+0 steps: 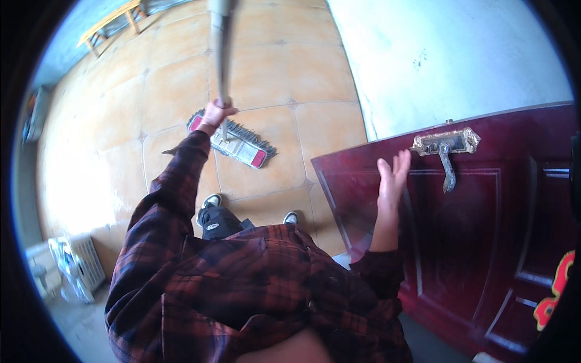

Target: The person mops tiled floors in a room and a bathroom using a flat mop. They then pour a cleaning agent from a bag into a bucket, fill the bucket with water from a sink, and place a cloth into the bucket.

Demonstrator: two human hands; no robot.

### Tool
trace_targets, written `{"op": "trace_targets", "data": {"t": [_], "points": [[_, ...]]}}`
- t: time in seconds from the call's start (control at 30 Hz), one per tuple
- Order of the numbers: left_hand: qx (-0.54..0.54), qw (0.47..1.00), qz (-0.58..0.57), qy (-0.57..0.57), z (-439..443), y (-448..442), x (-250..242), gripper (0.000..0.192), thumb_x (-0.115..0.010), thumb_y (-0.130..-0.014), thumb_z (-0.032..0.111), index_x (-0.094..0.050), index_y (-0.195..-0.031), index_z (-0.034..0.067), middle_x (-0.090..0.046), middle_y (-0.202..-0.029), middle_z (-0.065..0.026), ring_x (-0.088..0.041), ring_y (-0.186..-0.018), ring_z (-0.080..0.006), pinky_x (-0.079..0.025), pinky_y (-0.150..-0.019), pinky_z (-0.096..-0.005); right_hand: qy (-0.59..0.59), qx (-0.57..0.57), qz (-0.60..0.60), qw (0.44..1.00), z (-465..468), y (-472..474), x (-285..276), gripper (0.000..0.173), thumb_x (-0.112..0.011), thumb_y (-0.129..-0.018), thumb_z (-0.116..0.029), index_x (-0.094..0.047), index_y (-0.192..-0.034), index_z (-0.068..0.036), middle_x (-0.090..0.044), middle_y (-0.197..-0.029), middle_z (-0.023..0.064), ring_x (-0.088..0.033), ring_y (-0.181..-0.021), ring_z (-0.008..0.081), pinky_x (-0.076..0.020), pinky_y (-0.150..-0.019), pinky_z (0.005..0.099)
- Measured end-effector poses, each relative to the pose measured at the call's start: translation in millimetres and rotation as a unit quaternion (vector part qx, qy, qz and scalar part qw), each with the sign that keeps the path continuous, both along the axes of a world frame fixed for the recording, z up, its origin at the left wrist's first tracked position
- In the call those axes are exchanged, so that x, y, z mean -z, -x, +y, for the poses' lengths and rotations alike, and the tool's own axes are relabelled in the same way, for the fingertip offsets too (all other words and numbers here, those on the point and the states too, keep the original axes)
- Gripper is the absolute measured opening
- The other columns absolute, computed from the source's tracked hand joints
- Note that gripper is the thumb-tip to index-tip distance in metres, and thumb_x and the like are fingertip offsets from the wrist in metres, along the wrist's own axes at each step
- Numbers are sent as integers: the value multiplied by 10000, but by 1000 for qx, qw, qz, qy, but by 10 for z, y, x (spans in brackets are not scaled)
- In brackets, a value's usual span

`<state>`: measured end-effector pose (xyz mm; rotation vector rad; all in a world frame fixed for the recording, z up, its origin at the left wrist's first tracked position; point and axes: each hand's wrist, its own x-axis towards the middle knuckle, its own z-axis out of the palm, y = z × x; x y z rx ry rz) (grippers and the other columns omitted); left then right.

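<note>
My left hand is wrapped around the pale handle of a flat dust mop. The mop head, with grey fringe and red end patches, lies on the tiled floor just past my feet. On the other side, my right hand is raised with its fingers apart and nothing in it. It is close to the ornate metal lever handle of a dark red panelled door; I see no grip on that handle.
Tan tiles cover the floor. A pale wall rises beyond the door. A wooden bench stands at the far left. At the lower left are a white plastic crate and clear plastic wrapping. Bright light glares off the left floor.
</note>
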<state>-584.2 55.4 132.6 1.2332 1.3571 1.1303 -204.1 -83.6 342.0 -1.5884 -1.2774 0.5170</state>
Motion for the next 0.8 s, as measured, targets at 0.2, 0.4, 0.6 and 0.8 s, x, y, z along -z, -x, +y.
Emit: {"op": "trace_targets", "data": {"t": [0.2,0.4,0.6,0.8], "points": [[-89,967,136,-194,-828,-1206,449,206,-610,-596,182,-615,-782,95,-587,-642,-120,-580,-585,-267,-465,-544,-354,-187,-459,229,838,-295,932,-832,666,-563,-752,-271,-217,-1272,-41,-303,-1255,171,-325,-1144,305,-315,-890,462],[-13,971,141,-194,-1609,-1535,418,89,-564,-562,115,-490,-568,65,-501,-590,-138,-510,-610,-350,-410,-532,-420,-226,-391,266,852,-1474,865,-1142,235,-530,-762,-246,-352,-674,-120,-337,-590,-20,-343,-525,80,-271,-505,217],[30,983,68,-168,-2072,-1548,291,100,-577,-537,131,-517,-594,74,-530,-620,-133,-526,-661,-347,-414,-560,-419,-406,-284,142,857,-2116,1265,-1763,173,-471,-800,-221,-384,-721,-93,-334,-589,8,-368,-496,98,-344,-466,253],[109,984,35,-140,-1771,-2125,261,104,-577,-540,120,-563,-641,100,-555,-640,-117,-542,-674,-326,-418,-570,-406,-501,-122,4,857,-1944,870,-1788,195,-379,-887,-242,-338,-721,-150,-181,-534,-60,-247,-384,20,-205,-319,153]]}}
